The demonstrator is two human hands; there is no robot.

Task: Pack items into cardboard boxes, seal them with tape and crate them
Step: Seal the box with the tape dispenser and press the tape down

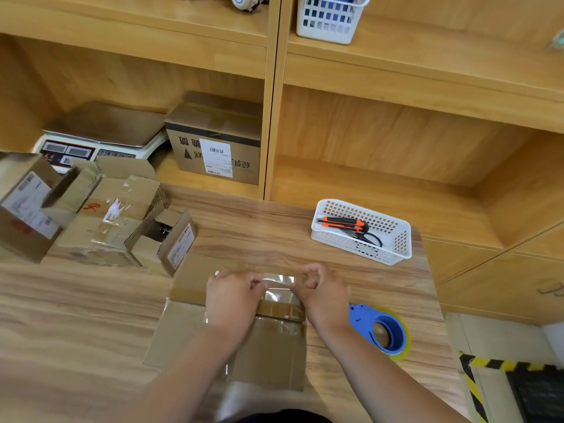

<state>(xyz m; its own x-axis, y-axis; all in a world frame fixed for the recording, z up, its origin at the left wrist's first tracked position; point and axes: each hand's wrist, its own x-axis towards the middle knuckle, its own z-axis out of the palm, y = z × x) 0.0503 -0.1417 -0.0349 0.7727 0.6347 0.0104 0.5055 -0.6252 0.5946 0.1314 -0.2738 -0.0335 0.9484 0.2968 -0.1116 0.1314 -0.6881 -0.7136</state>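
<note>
Your left hand (233, 296) and right hand (323, 296) each pinched the clear tape strip (279, 285), stretched crosswise between them over the flat brown cardboard box (268, 355) at the front edge of the wooden bench (91, 300).

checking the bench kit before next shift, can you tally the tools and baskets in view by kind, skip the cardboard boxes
white baskets: 2
utility knife: 1
scissors: 1
tape dispenser: 1
scale: 1
total: 6
</note>
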